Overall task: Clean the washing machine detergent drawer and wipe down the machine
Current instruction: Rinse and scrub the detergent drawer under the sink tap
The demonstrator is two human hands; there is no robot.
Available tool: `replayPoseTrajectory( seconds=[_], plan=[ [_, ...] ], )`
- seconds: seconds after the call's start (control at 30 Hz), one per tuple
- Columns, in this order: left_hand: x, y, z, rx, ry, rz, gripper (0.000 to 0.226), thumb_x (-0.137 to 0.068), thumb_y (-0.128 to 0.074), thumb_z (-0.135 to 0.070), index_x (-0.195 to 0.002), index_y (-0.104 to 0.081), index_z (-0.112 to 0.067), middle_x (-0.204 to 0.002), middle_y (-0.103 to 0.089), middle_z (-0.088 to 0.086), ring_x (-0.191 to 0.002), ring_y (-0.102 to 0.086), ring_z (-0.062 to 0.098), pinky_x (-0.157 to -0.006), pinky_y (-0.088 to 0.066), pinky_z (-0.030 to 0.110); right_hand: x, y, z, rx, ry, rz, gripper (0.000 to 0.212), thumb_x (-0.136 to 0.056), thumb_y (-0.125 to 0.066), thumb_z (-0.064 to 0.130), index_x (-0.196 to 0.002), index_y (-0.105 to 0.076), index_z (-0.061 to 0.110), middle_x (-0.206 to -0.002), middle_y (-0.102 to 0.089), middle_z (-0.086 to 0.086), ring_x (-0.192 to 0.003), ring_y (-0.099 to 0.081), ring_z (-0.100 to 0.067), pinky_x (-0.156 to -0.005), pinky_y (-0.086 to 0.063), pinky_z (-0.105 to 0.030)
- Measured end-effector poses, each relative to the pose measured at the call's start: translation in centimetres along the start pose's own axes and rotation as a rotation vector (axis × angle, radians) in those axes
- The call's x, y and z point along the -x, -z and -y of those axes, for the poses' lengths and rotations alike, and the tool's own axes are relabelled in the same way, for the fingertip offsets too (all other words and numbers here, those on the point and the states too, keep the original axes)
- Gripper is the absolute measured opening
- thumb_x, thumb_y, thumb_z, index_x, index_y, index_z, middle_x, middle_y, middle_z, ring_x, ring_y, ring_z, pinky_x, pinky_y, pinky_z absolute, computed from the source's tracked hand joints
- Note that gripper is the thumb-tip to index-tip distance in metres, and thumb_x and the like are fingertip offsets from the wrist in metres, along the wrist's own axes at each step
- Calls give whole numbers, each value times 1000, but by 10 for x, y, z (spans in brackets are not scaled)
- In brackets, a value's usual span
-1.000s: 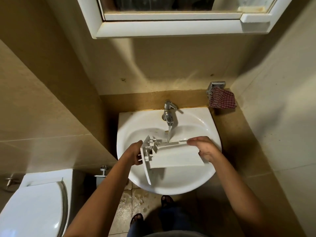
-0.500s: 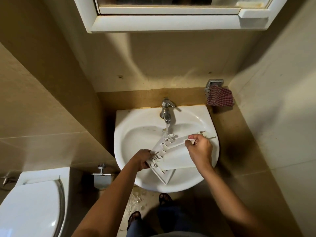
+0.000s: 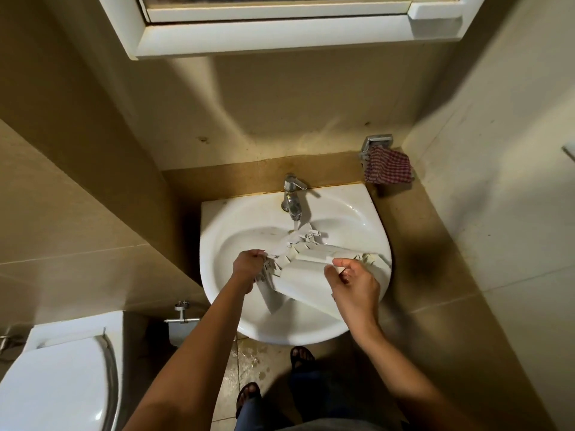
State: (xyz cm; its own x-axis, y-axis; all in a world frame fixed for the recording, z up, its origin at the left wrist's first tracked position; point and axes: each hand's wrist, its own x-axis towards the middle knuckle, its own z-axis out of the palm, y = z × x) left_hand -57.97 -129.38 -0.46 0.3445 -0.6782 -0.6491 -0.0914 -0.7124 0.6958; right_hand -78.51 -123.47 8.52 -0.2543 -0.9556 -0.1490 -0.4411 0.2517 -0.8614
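Observation:
The white plastic detergent drawer [image 3: 306, 273] lies tilted over the white sink [image 3: 224, 231], its ribbed far end under the water running from the chrome tap [image 3: 292, 194]. My left hand [image 3: 249, 267] grips the drawer's left end. My right hand [image 3: 354, 286] is on the drawer's right side, thumb and fingers curled at its upper edge; the palm hides part of the drawer. The washing machine is not in view.
A red checked cloth [image 3: 387, 169] hangs on a chrome holder at the back right. A mirror cabinet [image 3: 280, 35] juts out overhead. A white toilet [image 3: 59, 377] stands at the lower left. Tiled walls close in on both sides; the floor looks wet.
The drawer has been turned so its ribbed end points under the water stream. My right hand has shifted down along the drawer's right side; my left hand keeps its grip.

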Motion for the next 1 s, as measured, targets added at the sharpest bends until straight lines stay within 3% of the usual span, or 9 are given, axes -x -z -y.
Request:
replayPoseTrajectory(
  seconds=[0.07,0.13,0.27,0.37,0.47,0.57,0.73,0.87,1.0],
  plan=[
    [-3,0,-6,-29,-54,-35,24,-95,-46,-17,-97,-70,-15,-78,-62,4,-55,-48,18,-42,-39,14,4,-1,-5,-35,-25,33,16,-81,-71,20,-97,-68,21,-65,-66,7,-65,-65,-14,-74,-55,-36],
    [-8,0,-11,-52,-118,-46,27,-96,-43,-12,-98,-70,-12,-77,-60,6,-50,-45,17,-33,-34,13,9,0,-9,-48,-50,53,22,-81,-72,18,-103,-69,15,-66,-66,11,-65,-65,-4,-77,-55,-31],
    [-18,-2,-20,-90,-180,-38,28,-96,-43,-7,-100,-71,-7,-86,-64,9,-49,-46,19,-35,-40,17,12,0,-18,-33,-47,120,28,-82,-71,22,-108,-68,14,-75,-71,6,-71,-69,-11,-81,-56,-38],
    [-24,-4,-25,-112,-202,-26,28,-97,-43,-8,-102,-71,-7,-89,-65,6,-52,-48,17,-42,-43,20,5,8,-15,120,5,253,26,-85,-66,33,-105,-67,16,-77,-72,3,-69,-69,-13,-76,-57,-41],
    [-33,-5,-28,-133,-220,11,22,-98,-48,-12,-103,-69,-9,-92,-64,5,-53,-48,15,-45,-43,20,-16,23,-3,332,72,313,25,-88,-62,36,-106,-66,19,-77,-73,0,-62,-67,-12,-70,-57,-36],
    [-44,-3,-30,-178,-235,49,21,-98,-51,-15,-103,-70,-8,-89,-65,6,-52,-47,15,-42,-43,18,-47,33,9,434,172,279,18,-90,-61,24,-104,-68,16,-71,-66,7,-64,-63,-9,-65,-53,-26],
    [-59,-4,-30,-200,-275,128,22,-98,-51,-20,-99,-72,-13,-84,-66,7,-57,-49,19,-47,-42,22,-108,14,4,450,264,315,25,-88,-58,7,-111,-67,10,-108,-67,-7,-89,-63,-13,-76,-38,-7],
    [-65,-9,-34,-160,-365,210,26,-100,-48,-19,-108,-72,-16,-86,-67,3,-66,-51,18,-49,-42,23,-143,-22,0,495,318,431,31,-92,-49,2,-119,-61,9,-122,-61,-10,-110,-58,-24,-94,-46,-31],
    [-72,-15,-37,-157,-433,266,27,-101,-46,-21,-107,-72,-21,-87,-68,2,-68,-53,15,-46,-42,20,-160,-52,0,564,385,534,35,-91,-48,0,-124,-58,5,-125,-61,-12,-117,-55,-26,-100,-42,-31]
  ],
)
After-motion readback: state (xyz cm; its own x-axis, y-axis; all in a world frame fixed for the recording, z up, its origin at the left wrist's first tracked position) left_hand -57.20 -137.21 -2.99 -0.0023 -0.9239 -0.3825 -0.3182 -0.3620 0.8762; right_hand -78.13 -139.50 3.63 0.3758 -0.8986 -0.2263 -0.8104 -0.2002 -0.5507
